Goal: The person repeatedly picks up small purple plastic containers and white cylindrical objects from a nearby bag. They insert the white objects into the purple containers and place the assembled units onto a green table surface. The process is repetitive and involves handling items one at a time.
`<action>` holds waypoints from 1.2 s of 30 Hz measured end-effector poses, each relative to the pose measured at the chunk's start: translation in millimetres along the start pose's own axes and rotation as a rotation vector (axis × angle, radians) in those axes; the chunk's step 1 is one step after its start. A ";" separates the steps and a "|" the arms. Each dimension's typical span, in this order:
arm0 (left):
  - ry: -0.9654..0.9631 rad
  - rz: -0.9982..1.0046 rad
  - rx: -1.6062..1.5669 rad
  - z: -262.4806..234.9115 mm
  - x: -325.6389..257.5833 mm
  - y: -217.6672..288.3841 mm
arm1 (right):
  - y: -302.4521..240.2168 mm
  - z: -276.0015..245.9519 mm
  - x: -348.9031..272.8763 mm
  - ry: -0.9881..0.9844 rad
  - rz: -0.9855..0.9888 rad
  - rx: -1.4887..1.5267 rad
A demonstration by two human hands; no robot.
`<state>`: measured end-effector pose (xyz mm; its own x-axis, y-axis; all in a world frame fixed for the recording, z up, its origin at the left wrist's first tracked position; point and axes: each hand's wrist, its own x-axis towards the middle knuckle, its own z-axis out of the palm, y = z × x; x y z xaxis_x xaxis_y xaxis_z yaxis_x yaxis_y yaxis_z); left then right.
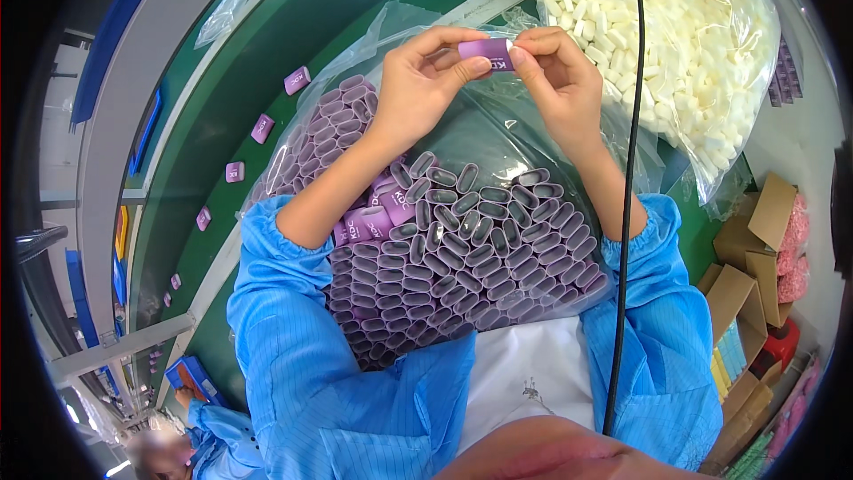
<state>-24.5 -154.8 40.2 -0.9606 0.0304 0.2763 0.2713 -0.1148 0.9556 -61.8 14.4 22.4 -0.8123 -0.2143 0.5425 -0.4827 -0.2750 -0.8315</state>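
My left hand (416, 82) pinches a purple oval plastic casing (482, 50) between thumb and fingers, holding it sideways above the bag. At the casing's right end, my right hand (565, 80) is closed on a small white piece (510, 44), mostly hidden by the thumb and fingers. It looks like one of the cream-white plugs (613, 31) in the clear bag at the upper right. Below my forearms, a clear plastic bag (524, 138) holds many hollow purple casings (471, 231), most with their open ends up. A few lie on their sides under my left forearm.
Single purple casings (261, 128) stand spaced along the green belt (209, 236) at left. A black cable (629, 178) hangs down right of my right arm. Cardboard boxes (742, 276) stand at lower right. Another person (218, 436) sits at lower left beside a blue tray (197, 379).
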 end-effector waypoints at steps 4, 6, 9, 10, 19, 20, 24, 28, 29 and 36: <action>0.090 0.022 -0.013 7.3 -6.5 -0.5 | 6.8 4.8 -5.8 0.058 -0.189 -0.346; 0.134 0.044 -0.039 10.9 -8.1 -0.6 | 6.2 10.1 -8.3 0.101 -0.228 -0.312; 0.159 0.083 -0.055 13.5 -8.4 -0.7 | 5.1 17.4 -10.9 0.149 -0.272 -0.275; 0.163 0.089 -0.072 14.2 -9.3 -1.8 | 5.0 19.3 -11.8 0.162 -0.282 -0.267; 0.133 0.049 -0.188 12.9 -9.6 -0.4 | 1.8 25.5 -13.5 0.190 -0.209 -0.031; 0.129 0.051 -0.194 12.7 -10.0 -0.4 | 3.1 23.8 -13.8 0.170 -0.221 -0.065; 0.117 0.044 -0.168 12.8 -9.3 0.7 | 3.3 19.7 -12.2 0.144 -0.222 -0.089; 0.098 0.073 -0.115 11.9 -9.6 1.0 | -0.3 19.0 -10.4 0.147 -0.244 -0.209; 0.097 0.074 -0.118 12.6 -9.7 1.0 | 1.7 17.4 -10.7 0.149 -0.305 -0.285; 0.093 0.002 -0.138 10.8 -8.3 0.4 | 2.9 14.2 -9.5 0.116 -0.323 -0.317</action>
<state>-15.8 -144.4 39.5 -0.9632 -0.0614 0.2617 0.2687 -0.2503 0.9301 -50.8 2.3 16.5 -0.6266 -0.0535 0.7775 -0.7784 -0.0060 -0.6278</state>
